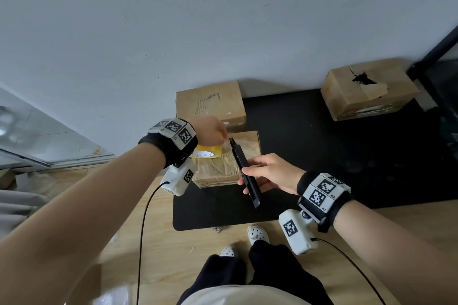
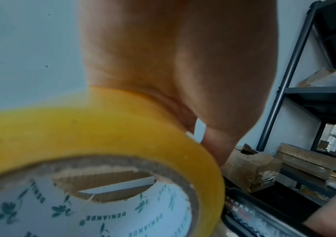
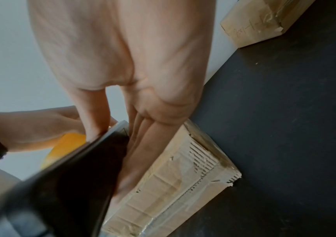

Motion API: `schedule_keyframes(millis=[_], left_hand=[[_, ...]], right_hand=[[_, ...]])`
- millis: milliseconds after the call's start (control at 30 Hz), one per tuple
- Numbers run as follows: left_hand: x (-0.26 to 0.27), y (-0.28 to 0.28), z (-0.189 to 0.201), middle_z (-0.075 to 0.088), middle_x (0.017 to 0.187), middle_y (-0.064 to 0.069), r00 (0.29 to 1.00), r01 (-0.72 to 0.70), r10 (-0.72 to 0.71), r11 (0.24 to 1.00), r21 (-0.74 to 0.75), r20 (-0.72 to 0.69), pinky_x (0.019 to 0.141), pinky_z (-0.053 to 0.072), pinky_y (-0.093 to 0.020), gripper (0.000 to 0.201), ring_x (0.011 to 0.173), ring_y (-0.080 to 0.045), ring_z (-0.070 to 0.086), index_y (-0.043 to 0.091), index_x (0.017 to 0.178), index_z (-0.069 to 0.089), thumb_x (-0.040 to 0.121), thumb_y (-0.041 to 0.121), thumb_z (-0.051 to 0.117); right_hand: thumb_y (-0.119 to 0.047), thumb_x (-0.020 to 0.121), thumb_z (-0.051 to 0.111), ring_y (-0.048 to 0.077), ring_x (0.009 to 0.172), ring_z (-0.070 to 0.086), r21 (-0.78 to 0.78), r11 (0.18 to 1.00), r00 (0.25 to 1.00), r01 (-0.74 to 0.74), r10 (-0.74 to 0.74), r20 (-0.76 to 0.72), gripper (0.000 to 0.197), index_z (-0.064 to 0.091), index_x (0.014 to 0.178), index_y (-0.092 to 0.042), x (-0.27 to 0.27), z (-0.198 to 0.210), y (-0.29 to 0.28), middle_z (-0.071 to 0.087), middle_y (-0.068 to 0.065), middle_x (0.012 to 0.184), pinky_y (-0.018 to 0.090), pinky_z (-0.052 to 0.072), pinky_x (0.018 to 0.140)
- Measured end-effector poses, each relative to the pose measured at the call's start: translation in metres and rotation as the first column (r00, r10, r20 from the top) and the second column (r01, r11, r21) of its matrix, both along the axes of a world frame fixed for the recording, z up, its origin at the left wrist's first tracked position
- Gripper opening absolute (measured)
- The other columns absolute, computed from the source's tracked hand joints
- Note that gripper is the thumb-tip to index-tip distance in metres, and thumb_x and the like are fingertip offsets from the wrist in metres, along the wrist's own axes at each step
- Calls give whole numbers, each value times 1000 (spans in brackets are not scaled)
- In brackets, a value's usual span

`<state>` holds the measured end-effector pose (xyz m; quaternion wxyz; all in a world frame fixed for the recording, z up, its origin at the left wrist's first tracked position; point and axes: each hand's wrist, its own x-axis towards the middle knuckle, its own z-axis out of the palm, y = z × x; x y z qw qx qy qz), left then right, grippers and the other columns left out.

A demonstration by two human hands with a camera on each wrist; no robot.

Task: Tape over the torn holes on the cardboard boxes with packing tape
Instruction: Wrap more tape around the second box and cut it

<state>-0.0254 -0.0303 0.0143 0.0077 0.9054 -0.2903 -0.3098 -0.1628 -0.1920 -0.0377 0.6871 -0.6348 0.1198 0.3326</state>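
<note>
Left hand fingers clamped on tape roll above box; right hand fingers grip knife, seemingly to cut strip.

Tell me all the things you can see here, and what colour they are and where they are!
cardboard boxes: three, brown; one under the hands, one behind it by the wall, one with a torn hole far right
tape roll: one, yellow, held over the near box
box cutter: one, black, over the near box
mat: one, black, on the floor under the boxes
floor: wooden, light brown
wall: pale grey
shelf rack: one, dark, at the right
shoes: two, white
left hand: one, grips the tape roll
right hand: one, holds the box cutter
</note>
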Motion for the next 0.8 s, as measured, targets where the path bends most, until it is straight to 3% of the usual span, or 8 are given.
schedule_keyframes(millis=[333, 600, 800], left_hand=[[6, -2, -3, 59, 123, 5, 1000, 7, -7, 1000, -9, -16, 102, 40, -35, 27, 116, -18, 52, 27, 110, 66, 88, 25, 49], [7, 1, -7, 63, 117, 6, 999, 29, -29, 999, -18, -24, 99, 44, -37, 26, 110, -18, 55, 28, 106, 68, 86, 28, 51], [7, 2, -6, 65, 115, 5, 999, 17, -18, 998, -64, -29, 100, 43, -37, 26, 109, -18, 56, 22, 105, 70, 86, 24, 52]], right_hand=[[-15, 96, 54, 34, 86, 69, 8, 1000, 1000, -10, 10, -29, 30, 57, 119, 5, -2, 1, -5, 69, 19, 97, 46, 56, 81], [-14, 96, 55, 33, 82, 68, 2, 1000, 999, -16, 17, -44, 26, 60, 110, 7, 6, 5, 4, 68, 19, 93, 41, 58, 72], [-14, 96, 54, 34, 80, 68, 0, 1000, 999, -7, 7, -47, 32, 57, 112, 13, 3, 5, 6, 67, 20, 92, 38, 57, 64]])
